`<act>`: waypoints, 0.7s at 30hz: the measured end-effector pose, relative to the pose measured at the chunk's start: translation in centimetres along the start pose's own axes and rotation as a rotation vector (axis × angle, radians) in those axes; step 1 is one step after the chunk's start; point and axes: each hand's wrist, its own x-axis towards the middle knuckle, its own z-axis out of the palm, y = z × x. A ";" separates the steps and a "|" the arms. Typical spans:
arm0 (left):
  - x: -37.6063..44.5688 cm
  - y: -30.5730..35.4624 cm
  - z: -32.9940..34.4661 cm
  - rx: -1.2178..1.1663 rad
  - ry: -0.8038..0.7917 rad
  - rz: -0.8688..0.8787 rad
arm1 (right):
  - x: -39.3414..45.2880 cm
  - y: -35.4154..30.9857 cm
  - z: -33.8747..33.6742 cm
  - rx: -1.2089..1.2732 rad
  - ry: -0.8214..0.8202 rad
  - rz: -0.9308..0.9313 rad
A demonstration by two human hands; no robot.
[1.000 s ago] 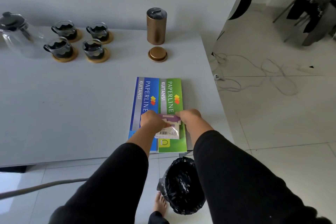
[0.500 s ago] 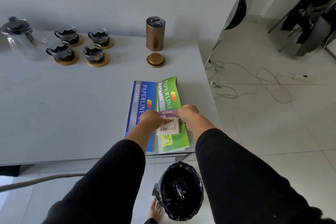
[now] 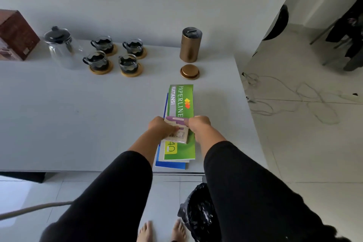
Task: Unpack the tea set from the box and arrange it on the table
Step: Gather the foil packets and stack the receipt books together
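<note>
A glass teapot (image 3: 60, 49) with a black lid stands at the back left of the white table (image 3: 78, 116). Beside it, several glass cups (image 3: 102, 44) sit on wooden coasters. A brown box (image 3: 16, 35) stands at the far left edge of view. My left hand (image 3: 162, 126) and my right hand (image 3: 198, 124) both grip a small purple-and-white packet (image 3: 177, 130), held just above a green receipt book (image 3: 180, 116). The green book lies on top of a blue book (image 3: 170, 164).
A bronze canister (image 3: 190, 45) stands at the back, its lid (image 3: 189, 71) lying in front of it. A black-lined bin (image 3: 198, 212) is on the floor by my feet. Cables (image 3: 284, 100) trail across the tiles to the right.
The green book has slid left onto the blue book, covering most of it. Both hands stay on the packet. The view has shifted, bringing the brown box into sight.
</note>
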 end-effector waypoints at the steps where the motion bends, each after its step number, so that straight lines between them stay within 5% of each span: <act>1: 0.3 -0.6 0.0 0.022 0.004 -0.014 | 0.1 0.3 0.7 -0.013 0.002 0.011; 9: 0.9 -1.2 0.7 0.243 0.040 -0.022 | 0.2 1.1 2.6 -0.128 0.081 0.094; 21: 1.5 -3.0 1.5 0.146 0.074 0.048 | -0.6 0.8 3.1 -0.201 0.036 0.117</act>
